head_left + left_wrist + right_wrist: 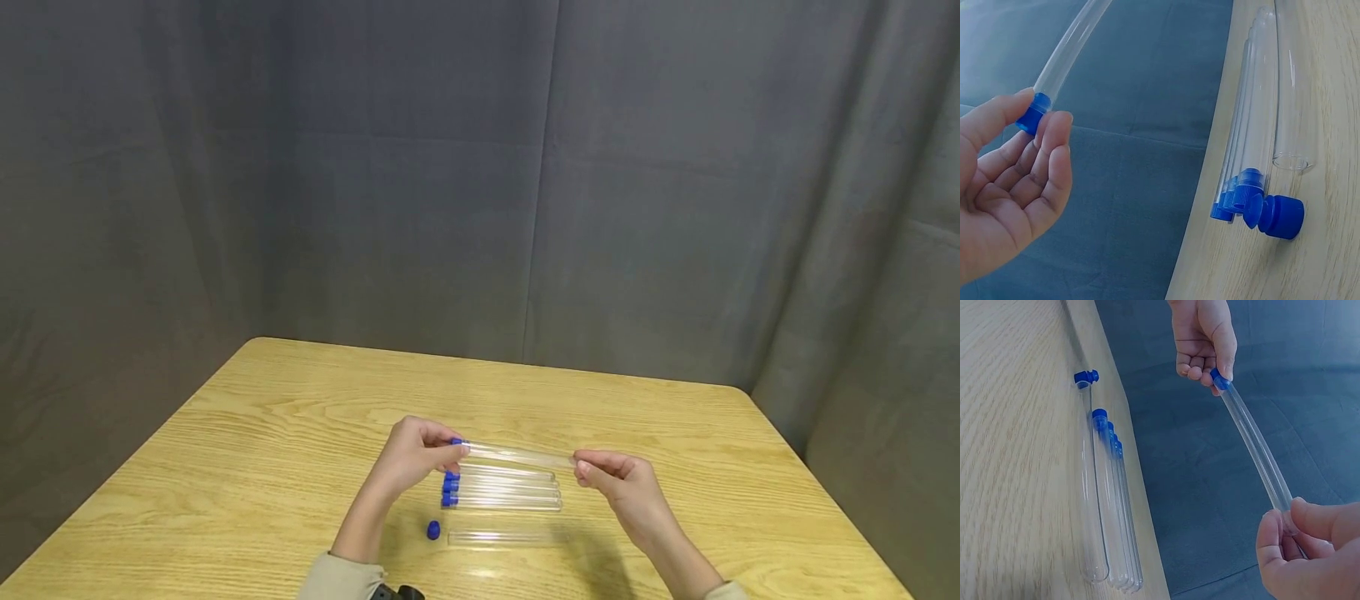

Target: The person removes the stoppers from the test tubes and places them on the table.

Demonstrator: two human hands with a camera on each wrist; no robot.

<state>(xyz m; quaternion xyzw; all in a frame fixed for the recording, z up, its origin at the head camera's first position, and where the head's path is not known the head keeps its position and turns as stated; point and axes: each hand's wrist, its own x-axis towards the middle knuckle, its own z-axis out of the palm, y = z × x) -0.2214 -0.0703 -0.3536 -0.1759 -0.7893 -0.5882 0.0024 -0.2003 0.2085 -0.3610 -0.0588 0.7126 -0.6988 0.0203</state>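
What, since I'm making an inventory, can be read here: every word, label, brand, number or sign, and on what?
None: no text can be read in any view.
The clear cylindrical tube with a blue cap, held between left hand and right hand, shows no readable marking; nor do the row of blue-capped clear tubes, the uncapped clear tube or the loose blue plastic cap.

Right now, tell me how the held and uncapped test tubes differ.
The held test tube has a blue stopper in; the uncapped test tube has none. The held tube is raised in the left hand and right hand; the uncapped tube lies on the table. Both are clear.
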